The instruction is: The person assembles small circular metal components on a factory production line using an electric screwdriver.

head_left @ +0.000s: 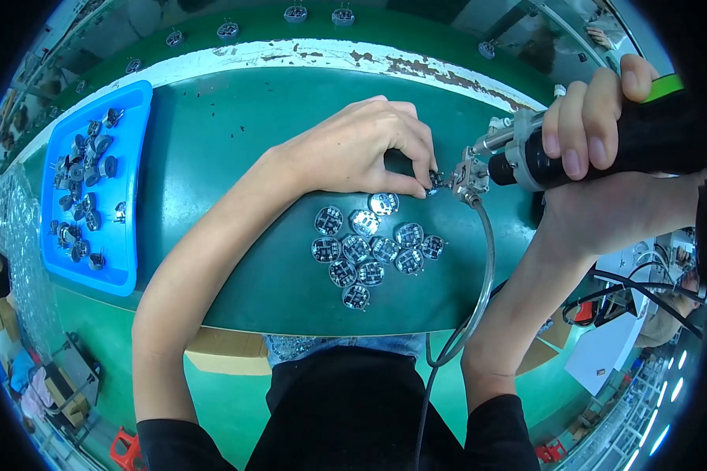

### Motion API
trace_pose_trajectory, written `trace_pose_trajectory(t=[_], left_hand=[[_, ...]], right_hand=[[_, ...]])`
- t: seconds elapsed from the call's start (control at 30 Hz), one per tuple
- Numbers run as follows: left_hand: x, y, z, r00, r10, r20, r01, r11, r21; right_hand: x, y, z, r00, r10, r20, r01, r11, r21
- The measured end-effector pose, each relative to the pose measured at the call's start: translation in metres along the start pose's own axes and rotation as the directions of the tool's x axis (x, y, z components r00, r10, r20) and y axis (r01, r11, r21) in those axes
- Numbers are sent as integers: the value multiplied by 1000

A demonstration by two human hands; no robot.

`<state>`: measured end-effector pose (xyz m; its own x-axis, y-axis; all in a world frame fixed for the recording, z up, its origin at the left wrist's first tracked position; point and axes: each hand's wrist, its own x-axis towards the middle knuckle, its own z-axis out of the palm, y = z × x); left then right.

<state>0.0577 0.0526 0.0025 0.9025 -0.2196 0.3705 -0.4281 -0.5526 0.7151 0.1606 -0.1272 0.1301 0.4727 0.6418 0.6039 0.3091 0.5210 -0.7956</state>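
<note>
My left hand (377,149) reaches over the green table, with thumb and forefinger pinched on a small round electronic part (435,184). Much of that part is hidden by the fingertips. My right hand (593,137) wraps round the black barrel of a dispensing gun (518,157), which lies nearly level. Its metal nozzle block (471,171) is right beside the pinched part; whether they touch I cannot tell. From the block a clear hose (489,259) curves down toward me. Several similar round parts (356,249) lie face up in a loose cluster below my left hand.
A blue tray (144,118) with several loose dark round parts stands at the left of the table (204,141). Beyond the worn white ledge (291,53), more parts sit on a green strip (259,30). An open cardboard box (228,351) is below the near edge. Black cables hang at right.
</note>
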Motion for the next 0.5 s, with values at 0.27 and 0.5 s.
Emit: trace_pose_trajectory(t=[0.27,0.5], left_hand=[[1,-1,0,995,-65,70,70,994,-78],[2,6,1,988,-108,108,120,986,-113]], right_hand=[[-37,-47,-45,1000,-2,-11,2,1000,-9],[-34,-30,-16,1000,3,-9,-3,1000,1]])
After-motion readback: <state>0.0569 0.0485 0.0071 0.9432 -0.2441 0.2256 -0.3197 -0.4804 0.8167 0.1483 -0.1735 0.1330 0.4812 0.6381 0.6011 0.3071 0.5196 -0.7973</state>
